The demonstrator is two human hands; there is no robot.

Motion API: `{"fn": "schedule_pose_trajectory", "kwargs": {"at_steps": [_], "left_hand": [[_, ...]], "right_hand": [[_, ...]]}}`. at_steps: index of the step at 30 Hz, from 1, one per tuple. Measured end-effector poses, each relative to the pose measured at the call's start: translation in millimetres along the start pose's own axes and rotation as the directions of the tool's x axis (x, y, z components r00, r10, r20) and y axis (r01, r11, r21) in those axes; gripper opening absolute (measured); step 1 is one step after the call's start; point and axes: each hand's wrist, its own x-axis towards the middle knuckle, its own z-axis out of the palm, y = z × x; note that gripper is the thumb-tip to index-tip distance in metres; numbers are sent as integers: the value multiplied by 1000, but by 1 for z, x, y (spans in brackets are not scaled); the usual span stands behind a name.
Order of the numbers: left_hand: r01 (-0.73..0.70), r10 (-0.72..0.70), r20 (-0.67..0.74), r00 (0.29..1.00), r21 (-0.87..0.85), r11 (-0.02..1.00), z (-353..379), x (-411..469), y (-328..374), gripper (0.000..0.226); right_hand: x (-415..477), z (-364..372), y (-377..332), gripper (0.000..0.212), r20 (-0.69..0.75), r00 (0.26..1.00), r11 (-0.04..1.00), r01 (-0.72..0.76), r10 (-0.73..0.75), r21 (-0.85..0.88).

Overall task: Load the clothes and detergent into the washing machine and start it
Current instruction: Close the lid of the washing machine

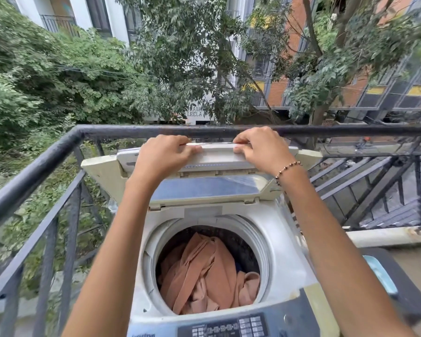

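Note:
A white top-loading washing machine (284,244) stands on a balcony in front of me. Its folding lid (216,188) is raised and bent at the hinge. My left hand (164,154) and my right hand (258,145) both grip the lid's top edge, fingers curled over it. Peach-brown clothes (204,276) lie piled inside the round drum. The dark control panel (229,327) with several buttons runs along the near edge. No detergent is in view.
A black metal railing (58,152) runs close behind and to the left of the machine. At the right, a dark object with a light blue item (379,276) on it stands beside the machine. Trees and buildings lie beyond.

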Motion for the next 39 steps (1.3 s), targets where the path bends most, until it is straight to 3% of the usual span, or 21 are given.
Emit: {"fn": "schedule_pose_trajectory", "kwargs": {"at_steps": [3,8,14,17,27,30,39], "left_hand": [[-32,37,99,994,-48,998,-2,-23,5,54],[-53,62,97,993,-87,995,5,-82,18,38],[-1,53,233,971,-219,976,32,-157,26,33],[9,59,277,959,-237,972,48,-187,32,24],[74,-19,435,900,-111,991,88,-233,38,15],[115,-45,477,878,-117,987,97,-239,36,22],[154,-77,489,869,-118,981,120,-252,32,22]], "right_hand": [[-20,-5,-1,21,130,991,999,20,-16,-33],[-59,-2,-3,25,394,916,990,120,-82,-75],[-100,24,3,23,690,701,965,261,-181,-13],[-126,44,9,24,741,634,959,278,-223,51],[-180,97,20,19,768,611,978,184,-192,99],[-191,112,20,23,764,622,984,153,-169,93],[-212,141,20,21,741,668,997,73,-73,32]]}}
